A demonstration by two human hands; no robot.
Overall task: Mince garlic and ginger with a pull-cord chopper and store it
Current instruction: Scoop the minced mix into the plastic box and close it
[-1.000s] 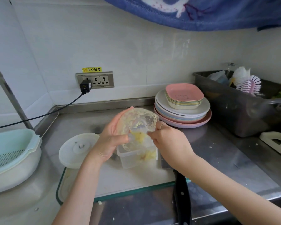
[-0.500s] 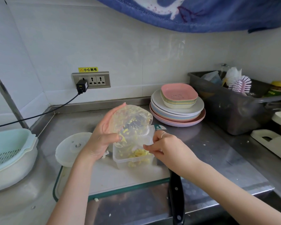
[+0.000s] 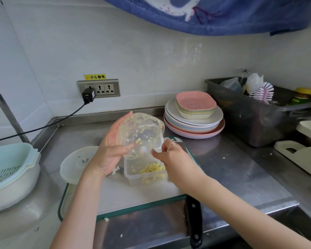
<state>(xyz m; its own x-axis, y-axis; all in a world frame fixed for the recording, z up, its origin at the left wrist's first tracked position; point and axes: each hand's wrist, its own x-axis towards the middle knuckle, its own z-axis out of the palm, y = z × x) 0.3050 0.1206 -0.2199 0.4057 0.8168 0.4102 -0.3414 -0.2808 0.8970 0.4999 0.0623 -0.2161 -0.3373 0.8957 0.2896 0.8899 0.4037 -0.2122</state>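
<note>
A person's left hand (image 3: 109, 155) grips the clear chopper bowl (image 3: 142, 134), tipped on its side above a small clear storage container (image 3: 144, 174) standing on a white cutting board (image 3: 126, 196). Yellow mince (image 3: 153, 169) lies inside the container, with more smeared on the bowl's wall. The right hand (image 3: 176, 161), fingers curled, hovers at the bowl's mouth; whether it holds anything cannot be told. A yellow sticker (image 3: 95, 76) above the wall socket (image 3: 104, 88) reads "小心触电". The chopper lid (image 3: 77, 163) rests nearby.
</note>
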